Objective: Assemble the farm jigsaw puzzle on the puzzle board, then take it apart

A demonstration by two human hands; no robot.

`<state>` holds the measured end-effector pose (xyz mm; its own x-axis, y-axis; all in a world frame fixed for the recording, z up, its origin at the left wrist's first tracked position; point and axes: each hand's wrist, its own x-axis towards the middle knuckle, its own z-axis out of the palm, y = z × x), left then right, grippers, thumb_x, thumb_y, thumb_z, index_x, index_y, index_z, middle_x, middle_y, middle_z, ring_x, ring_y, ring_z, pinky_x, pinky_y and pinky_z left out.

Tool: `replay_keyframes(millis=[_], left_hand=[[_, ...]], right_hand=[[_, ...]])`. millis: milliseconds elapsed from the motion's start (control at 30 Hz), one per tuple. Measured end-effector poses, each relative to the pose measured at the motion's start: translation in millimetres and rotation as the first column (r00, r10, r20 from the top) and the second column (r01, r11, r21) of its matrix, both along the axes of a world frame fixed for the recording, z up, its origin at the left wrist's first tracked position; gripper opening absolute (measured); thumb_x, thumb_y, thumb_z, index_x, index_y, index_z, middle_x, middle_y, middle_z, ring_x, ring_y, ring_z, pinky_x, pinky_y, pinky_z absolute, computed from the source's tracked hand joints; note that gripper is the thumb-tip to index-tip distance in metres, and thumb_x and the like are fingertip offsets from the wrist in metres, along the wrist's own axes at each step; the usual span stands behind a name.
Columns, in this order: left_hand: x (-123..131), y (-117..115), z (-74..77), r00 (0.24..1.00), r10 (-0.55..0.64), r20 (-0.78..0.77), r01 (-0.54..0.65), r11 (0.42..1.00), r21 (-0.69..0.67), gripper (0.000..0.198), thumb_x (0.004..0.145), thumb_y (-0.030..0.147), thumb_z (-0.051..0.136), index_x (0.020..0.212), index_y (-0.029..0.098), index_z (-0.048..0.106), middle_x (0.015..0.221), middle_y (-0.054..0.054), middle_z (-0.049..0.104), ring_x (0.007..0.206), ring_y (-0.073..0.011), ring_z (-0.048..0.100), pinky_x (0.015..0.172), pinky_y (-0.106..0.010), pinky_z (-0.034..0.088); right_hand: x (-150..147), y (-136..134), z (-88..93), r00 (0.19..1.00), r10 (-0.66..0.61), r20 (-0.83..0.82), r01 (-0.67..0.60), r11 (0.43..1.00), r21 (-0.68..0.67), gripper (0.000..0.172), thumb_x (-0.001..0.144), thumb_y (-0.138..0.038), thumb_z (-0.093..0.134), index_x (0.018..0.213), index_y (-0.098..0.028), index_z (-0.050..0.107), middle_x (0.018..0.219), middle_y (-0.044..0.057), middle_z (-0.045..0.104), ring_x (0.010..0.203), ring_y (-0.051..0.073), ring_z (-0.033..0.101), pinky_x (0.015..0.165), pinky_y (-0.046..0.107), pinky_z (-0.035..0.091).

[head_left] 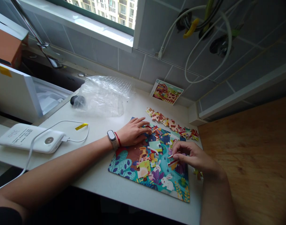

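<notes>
A colourful jigsaw board [124,165] lies on the white counter [98,178], partly filled with pieces. My left hand [133,131] rests flat on its upper left corner, fingers stretched out over the pieces; a smartwatch and a red band sit on that wrist. My right hand [194,156] hovers over the board's right side and pinches a small puzzle piece [173,162] between thumb and fingers. A row of loose puzzle pieces [173,125] lies just beyond the board.
A reference picture card [166,91] leans against the tiled wall. A crumpled clear plastic bag [102,95] and a dark round object [77,100] sit at the back left. A white power bank [27,137] with cable lies left. A wooden surface [250,150] adjoins on the right.
</notes>
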<state>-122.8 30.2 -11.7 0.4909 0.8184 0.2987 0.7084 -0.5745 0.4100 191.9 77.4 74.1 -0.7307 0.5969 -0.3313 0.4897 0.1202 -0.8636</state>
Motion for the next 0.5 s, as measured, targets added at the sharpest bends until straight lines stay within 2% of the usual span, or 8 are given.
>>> replay_keyframes(millis=[67,133,200,267,367,433,500], left_hand=[[-1,1,-1.8,0.999,0.040,0.013,-0.040,0.999,-0.008,0.035,0.105,0.034,0.062,0.139,0.027,0.066,0.148,-0.012,0.063,0.147,-0.0390,0.049,0.116,-0.060,0.046],[-1,2,-3.6,0.999,0.051,0.017,-0.051,0.999,-0.007,0.031,0.106,0.036,0.061,0.136,0.028,0.069,0.146,-0.011,0.065,0.145,-0.0372,0.052,0.115,-0.058,0.046],[-1,3,-5.0,0.998,0.051,0.021,-0.051,0.999,0.003,0.026,0.107,0.036,0.060,0.129,0.030,0.073,0.145,-0.009,0.066,0.143,-0.0362,0.054,0.114,-0.058,0.047],[-2,4,-6.0,0.998,0.052,0.033,-0.052,0.999,0.006,0.024,0.106,0.032,0.060,0.124,0.032,0.076,0.144,-0.008,0.067,0.141,-0.0355,0.055,0.112,-0.056,0.048],[-5,7,-7.3,0.998,0.047,0.037,-0.047,0.999,-0.004,0.027,0.104,0.026,0.062,0.123,0.034,0.078,0.143,-0.007,0.068,0.140,-0.0347,0.057,0.110,-0.055,0.050],[-6,8,-8.0,0.999,0.044,0.029,-0.044,0.999,-0.005,0.029,0.103,0.023,0.062,0.123,0.034,0.079,0.143,-0.006,0.068,0.140,-0.0343,0.057,0.111,-0.054,0.050],[-8,9,-8.2,0.999,0.043,0.025,-0.042,0.999,-0.005,0.030,0.102,0.021,0.062,0.123,0.034,0.079,0.144,-0.005,0.069,0.139,-0.0335,0.058,0.111,-0.054,0.050]], right_hand=[[-11,-5,-3.1,0.996,0.001,-0.093,-0.002,1.000,-0.012,0.042,0.083,-0.062,0.082,0.079,-0.021,0.075,0.080,0.005,0.072,0.073,0.020,0.067,0.062,0.030,0.055],[-30,-11,-15.5,0.978,-0.100,-0.183,0.102,0.995,0.002,0.044,0.080,-0.065,0.084,0.077,-0.021,0.075,0.078,0.005,0.072,0.071,0.020,0.068,0.063,0.031,0.058],[-50,-17,-34.3,0.941,-0.240,-0.240,0.256,0.966,0.035,0.042,0.082,-0.064,0.082,0.085,-0.022,0.077,0.081,0.005,0.075,0.069,0.020,0.070,0.062,0.032,0.060],[-66,-20,-53.2,0.927,-0.287,-0.242,0.314,0.946,0.082,0.037,0.087,-0.058,0.078,0.096,-0.023,0.079,0.096,0.008,0.080,0.086,0.024,0.076,0.077,0.036,0.064],[-76,-22,-70.3,0.925,-0.296,-0.237,0.335,0.931,0.144,0.036,0.092,-0.047,0.074,0.120,-0.024,0.077,0.119,0.009,0.079,0.101,0.026,0.077,0.087,0.041,0.065],[-76,-23,-72.6,0.938,-0.263,-0.226,0.314,0.920,0.232,0.041,0.093,-0.039,0.073,0.131,-0.026,0.073,0.129,0.010,0.075,0.099,0.024,0.076,0.083,0.039,0.066],[-75,-24,-70.5,0.955,-0.213,-0.205,0.274,0.898,0.345,0.041,0.094,-0.033,0.072,0.134,-0.027,0.072,0.134,0.010,0.071,0.099,0.023,0.074,0.079,0.038,0.066]])
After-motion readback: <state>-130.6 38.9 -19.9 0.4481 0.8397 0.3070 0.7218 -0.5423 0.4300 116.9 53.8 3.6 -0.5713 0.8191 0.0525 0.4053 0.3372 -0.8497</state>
